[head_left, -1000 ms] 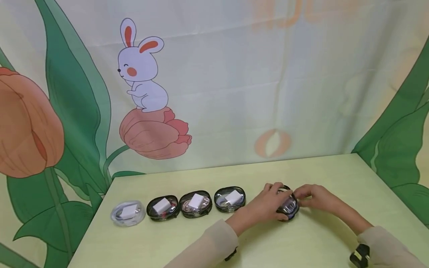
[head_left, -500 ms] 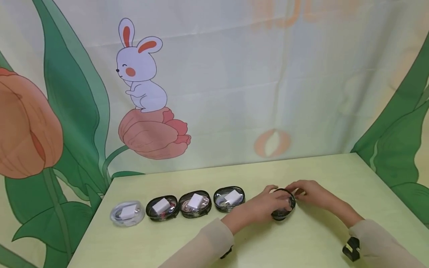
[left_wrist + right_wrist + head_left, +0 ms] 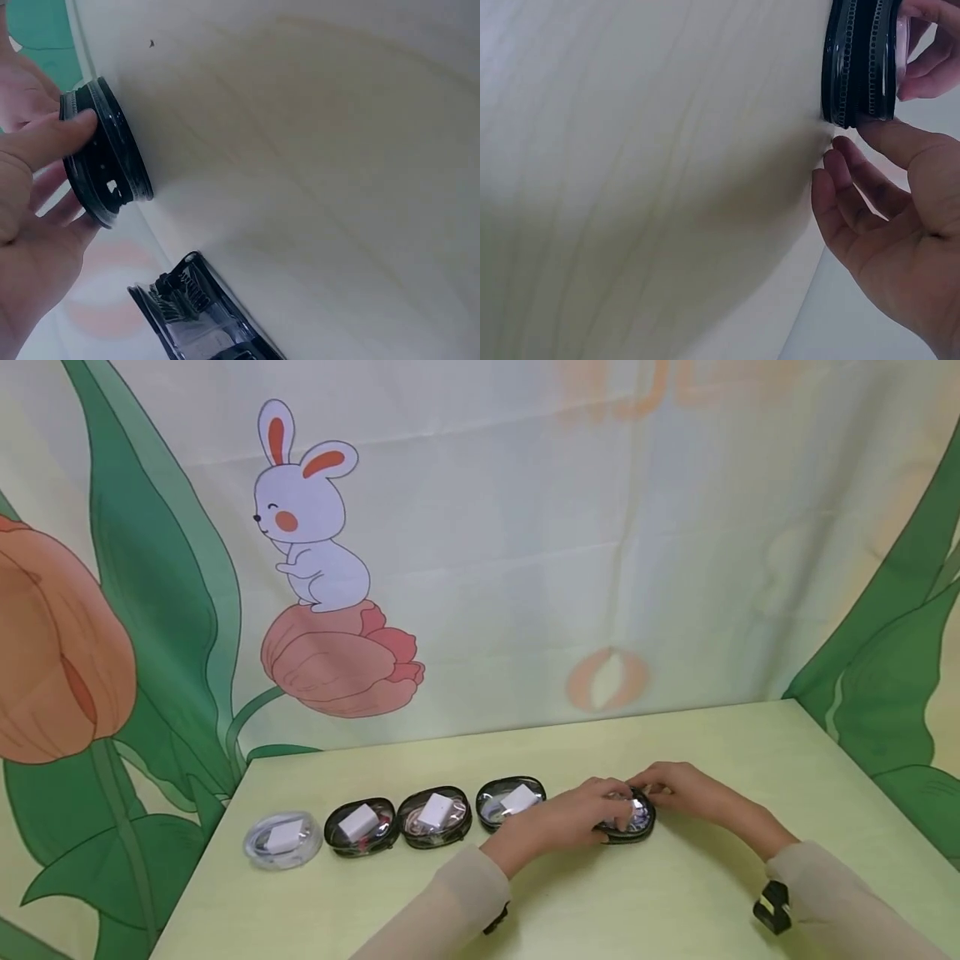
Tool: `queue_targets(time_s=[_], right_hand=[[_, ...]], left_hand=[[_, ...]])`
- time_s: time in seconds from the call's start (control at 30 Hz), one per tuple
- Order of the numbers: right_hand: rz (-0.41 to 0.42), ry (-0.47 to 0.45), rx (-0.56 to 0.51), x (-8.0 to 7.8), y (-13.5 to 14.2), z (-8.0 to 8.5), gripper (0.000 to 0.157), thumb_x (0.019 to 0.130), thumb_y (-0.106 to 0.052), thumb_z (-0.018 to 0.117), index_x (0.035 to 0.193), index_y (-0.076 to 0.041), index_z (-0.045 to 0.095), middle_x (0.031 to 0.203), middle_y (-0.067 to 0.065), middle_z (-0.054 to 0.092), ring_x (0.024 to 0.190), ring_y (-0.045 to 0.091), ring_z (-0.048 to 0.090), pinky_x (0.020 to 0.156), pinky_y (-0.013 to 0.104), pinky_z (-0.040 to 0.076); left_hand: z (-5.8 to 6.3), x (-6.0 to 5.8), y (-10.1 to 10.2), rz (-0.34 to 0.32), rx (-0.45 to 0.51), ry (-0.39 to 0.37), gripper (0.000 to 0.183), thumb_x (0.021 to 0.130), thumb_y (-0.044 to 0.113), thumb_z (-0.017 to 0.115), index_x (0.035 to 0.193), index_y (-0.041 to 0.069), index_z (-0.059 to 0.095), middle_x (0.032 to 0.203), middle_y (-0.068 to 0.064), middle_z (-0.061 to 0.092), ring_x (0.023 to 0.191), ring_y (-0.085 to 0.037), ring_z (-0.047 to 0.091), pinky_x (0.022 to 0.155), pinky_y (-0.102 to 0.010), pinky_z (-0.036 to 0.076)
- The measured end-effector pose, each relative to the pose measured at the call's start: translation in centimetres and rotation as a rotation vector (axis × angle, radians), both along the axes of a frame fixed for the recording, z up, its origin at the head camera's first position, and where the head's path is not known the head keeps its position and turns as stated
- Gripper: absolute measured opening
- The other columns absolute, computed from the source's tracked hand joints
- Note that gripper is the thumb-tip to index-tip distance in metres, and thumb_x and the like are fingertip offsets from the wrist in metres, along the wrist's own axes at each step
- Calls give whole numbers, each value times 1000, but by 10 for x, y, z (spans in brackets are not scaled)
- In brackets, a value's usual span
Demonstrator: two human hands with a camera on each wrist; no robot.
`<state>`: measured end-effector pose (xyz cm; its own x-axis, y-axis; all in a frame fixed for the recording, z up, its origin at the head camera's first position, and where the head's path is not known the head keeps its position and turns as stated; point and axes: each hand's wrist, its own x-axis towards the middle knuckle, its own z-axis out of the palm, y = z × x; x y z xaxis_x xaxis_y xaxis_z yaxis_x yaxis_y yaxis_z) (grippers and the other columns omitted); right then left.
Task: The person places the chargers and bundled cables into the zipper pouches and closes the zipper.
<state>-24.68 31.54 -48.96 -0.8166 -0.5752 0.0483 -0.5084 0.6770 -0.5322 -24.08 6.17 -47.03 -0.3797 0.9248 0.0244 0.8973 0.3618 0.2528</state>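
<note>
A small oval clear pouch with black zippered trim (image 3: 637, 828) lies on the table between both hands. My left hand (image 3: 570, 814) holds it from the left, fingers spread over its clear top. In the left wrist view, the left thumb (image 3: 71, 135) presses its black side. My right hand (image 3: 690, 789) is at the pouch's far right end, thumb and fingertips close together. The right wrist view has the right thumb (image 3: 896, 142) touching the pouch's lower end, with the other fingers curled below. Two rows of zipper teeth (image 3: 847, 67) run along its side there. Any zipper pull is hidden.
To the left, several similar pouches stand in a row, each with a white charger block: a white-trimmed pouch (image 3: 258, 852) and black-trimmed pouches (image 3: 378, 843), (image 3: 453, 835), the nearest pouch (image 3: 487, 802) partly behind the left hand. A printed rabbit backdrop (image 3: 480, 568) hangs behind the table.
The pouch has turned and shifted slightly left in the left hand. My right hand has moved left along its edge, from the right side to the far right end.
</note>
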Motion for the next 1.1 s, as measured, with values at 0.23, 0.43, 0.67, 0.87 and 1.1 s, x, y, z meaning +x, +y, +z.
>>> queue_targets(time_s=[0.23,0.43,0.67,0.87,1.1], right_hand=[[3,81,0,-2,-4,0,12,90,0,74,94,-11,74,96,-2,68,86,11,62,73,28,53],[65,39,-13,0,-3,-1,14,92,1,69,103,-7,72,105,4,67,92,16,62,74,29,53],[94,13,-31,-1,-1,0,16,86,-2,73,100,-9,74,117,12,66,100,26,64,76,34,55],[138,141,12,-2,-7,-1,13,84,1,77,91,-9,74,106,6,68,96,24,68,82,39,57],[127,164,61,3,-9,2,15,85,-4,77,99,-5,74,108,6,68,97,25,68,82,39,57]], left_hand=[[-2,-4,-1,-15,43,1,21,86,-7,75,95,8,63,146,-10,51,136,-21,48,111,-20,36],[-3,-4,-3,-31,60,9,21,85,-9,73,94,7,62,142,-10,53,132,-20,50,108,-18,37],[-2,-5,-4,0,67,-13,22,83,-10,74,92,7,63,142,-9,53,131,-19,50,106,-17,38],[0,-5,-4,7,67,-26,22,83,-11,73,91,7,63,142,-9,53,132,-20,50,106,-18,39],[-1,-4,-4,18,72,-44,22,83,-10,74,92,7,64,142,-9,53,132,-18,50,106,-18,39]])
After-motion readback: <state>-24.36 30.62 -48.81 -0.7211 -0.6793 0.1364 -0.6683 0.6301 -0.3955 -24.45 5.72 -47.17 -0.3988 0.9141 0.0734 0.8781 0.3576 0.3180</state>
